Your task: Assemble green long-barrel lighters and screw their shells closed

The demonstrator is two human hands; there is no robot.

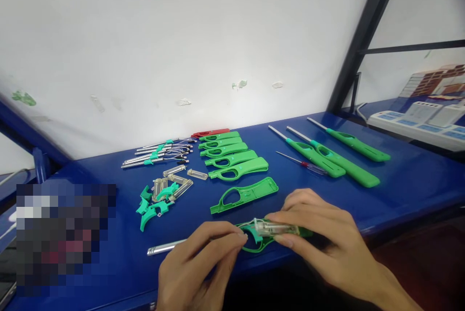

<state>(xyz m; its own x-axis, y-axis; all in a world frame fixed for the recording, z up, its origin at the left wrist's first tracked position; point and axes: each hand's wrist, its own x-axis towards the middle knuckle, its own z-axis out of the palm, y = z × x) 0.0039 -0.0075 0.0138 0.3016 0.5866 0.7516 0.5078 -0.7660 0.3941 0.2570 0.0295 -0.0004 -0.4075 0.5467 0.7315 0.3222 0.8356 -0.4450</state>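
At the table's near edge lies an open green lighter housing half (250, 249) with a teal trigger (256, 234) in it. A metal tube (164, 247) reaches out to the left from under my left hand (203, 260). The fingertips of that hand are pinched together beside the trigger; what they hold, if anything, is hidden. My right hand (323, 233) grips a clear fuel tank (276, 228) between thumb and fingers, just over the housing. A thin pale wire (250, 224) shows close to the tank's left end.
Behind my hands lie another housing half (247, 195), several green housings (238, 169) and a red one (210, 133). Left are metal tubes (141, 160), clear tanks (181, 190) and teal triggers (148, 214). Assembled lighters (348, 165) and a screwdriver (303, 163) lie right.
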